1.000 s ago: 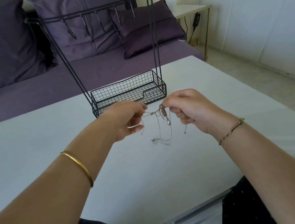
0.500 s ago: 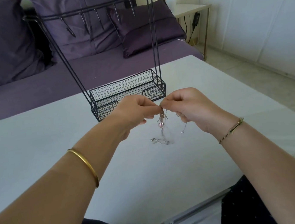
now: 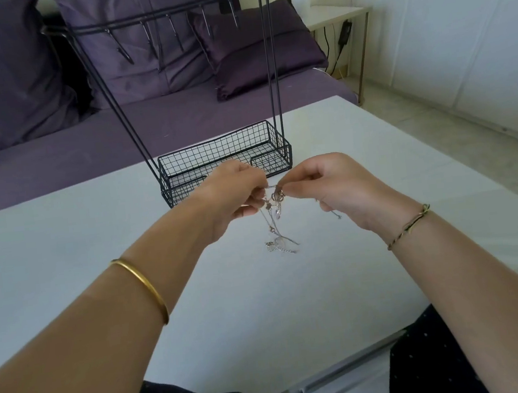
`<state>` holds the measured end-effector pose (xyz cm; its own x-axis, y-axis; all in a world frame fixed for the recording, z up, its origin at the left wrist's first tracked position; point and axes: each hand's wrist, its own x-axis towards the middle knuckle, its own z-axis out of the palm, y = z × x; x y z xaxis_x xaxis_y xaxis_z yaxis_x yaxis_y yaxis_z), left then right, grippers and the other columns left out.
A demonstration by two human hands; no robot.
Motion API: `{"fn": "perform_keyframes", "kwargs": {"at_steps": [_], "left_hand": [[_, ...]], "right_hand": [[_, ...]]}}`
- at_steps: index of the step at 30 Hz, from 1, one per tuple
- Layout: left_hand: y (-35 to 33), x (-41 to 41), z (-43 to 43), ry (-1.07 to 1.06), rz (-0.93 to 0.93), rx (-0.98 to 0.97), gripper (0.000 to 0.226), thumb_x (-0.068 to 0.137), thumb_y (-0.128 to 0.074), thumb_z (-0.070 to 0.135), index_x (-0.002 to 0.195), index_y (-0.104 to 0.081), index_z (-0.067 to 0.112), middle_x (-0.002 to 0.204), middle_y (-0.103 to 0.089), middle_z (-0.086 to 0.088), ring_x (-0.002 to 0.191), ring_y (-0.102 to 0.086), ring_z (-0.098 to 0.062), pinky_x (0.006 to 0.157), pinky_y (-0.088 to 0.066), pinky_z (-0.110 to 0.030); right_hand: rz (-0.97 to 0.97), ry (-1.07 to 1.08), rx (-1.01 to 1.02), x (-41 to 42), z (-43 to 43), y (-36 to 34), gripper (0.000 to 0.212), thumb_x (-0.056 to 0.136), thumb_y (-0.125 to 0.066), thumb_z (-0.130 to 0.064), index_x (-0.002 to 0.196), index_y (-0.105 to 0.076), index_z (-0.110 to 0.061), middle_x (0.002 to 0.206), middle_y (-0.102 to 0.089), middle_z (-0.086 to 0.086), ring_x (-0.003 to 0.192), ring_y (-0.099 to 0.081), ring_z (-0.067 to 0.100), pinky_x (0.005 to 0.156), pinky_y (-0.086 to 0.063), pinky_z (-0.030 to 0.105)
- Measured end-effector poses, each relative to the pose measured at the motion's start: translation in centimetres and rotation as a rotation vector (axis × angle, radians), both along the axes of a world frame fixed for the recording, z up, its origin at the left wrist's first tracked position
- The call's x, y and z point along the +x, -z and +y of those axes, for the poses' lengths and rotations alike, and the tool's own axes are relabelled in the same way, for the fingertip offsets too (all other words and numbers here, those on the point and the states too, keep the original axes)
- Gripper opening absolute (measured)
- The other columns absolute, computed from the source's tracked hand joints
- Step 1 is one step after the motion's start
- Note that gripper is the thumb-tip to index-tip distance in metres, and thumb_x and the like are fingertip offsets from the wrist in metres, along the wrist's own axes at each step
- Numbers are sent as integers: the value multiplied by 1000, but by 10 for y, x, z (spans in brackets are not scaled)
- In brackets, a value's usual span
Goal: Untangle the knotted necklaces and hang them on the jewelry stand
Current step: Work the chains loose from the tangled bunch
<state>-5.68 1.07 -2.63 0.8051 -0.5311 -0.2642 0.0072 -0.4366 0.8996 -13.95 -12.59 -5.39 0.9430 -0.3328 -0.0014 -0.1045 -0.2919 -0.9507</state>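
Above the white tabletop (image 3: 79,249), just in front of the jewelry stand (image 3: 214,151), two hands are meeting over the knotted necklaces (image 3: 274,202). The left hand (image 3: 235,195) is curling its fingers inward and pinching the tangle from its own side. The right hand (image 3: 333,181) is pinching it from the opposite side, with its fingertips nearly touching those of the left. The knot is hanging between the two pinches, lifted off the tabletop. Thin silver chains are trailing down from it, and their lower ends (a small heap of links and clasps) seem to be resting on the tabletop directly beneath. One short chain end is dangling under the right hand, apart from the rest.

The stand, made of black wire, is standing upright behind the hands. Its mesh basket is sitting on the tabletop, and tall rods are carrying a top bar with a row of hooks. The left hand is overlapping the front of the basket in this view.

A gold bangle (image 3: 145,285) is circling the left forearm, and a thin braided bracelet (image 3: 411,225) is sitting on the right wrist. Beyond the tabletop, a purple sofa (image 3: 53,161) is holding matching cushions (image 3: 260,50), and a small white side table (image 3: 337,14) is standing beside it.
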Motion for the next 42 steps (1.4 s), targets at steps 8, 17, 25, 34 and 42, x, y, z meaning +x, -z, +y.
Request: {"fn": "perform_keyframes", "kwargs": {"at_steps": [8,17,25,34,42], "left_hand": [[-5,-2,2,-152,219,-264,19,83,-48,-5,87,-58,10,65,-52,-2,61,-57,-15,83,-52,-33],[0,3,4,-172,13,-60,24,89,-45,-6,87,-61,11,73,-48,-2,62,-41,-12,55,-45,-25],[8,2,5,-99,-537,320,22,91,-39,4,94,-61,7,78,-57,1,72,-60,-18,62,-52,-34],[1,7,4,-274,-21,23,28,84,-35,-9,68,-53,6,77,-62,-8,76,-61,-18,81,-54,-36],[-7,2,12,-282,159,-138,20,80,-35,-1,69,-47,11,48,-56,0,63,-61,-20,70,-48,-31]], "right_hand": [[36,-16,-54,-1,1,-2,8,83,-70,-11,76,-69,-14,59,-53,-11,46,-43,-3,46,-33,9],[93,24,19,-2,-5,-3,5,83,-68,-11,82,-69,-6,40,-41,-18,49,-35,9,46,-29,18],[188,-19,33,-5,0,-8,17,82,-60,-8,66,-61,-8,34,-40,-16,46,-28,11,46,-22,21],[202,26,10,-2,-9,3,6,81,-66,-10,81,-71,-7,67,-56,-4,58,-35,12,53,-27,24],[172,23,-12,0,-5,6,21,82,-64,2,73,-62,-18,66,-50,-5,56,-41,8,50,-31,17]]}}
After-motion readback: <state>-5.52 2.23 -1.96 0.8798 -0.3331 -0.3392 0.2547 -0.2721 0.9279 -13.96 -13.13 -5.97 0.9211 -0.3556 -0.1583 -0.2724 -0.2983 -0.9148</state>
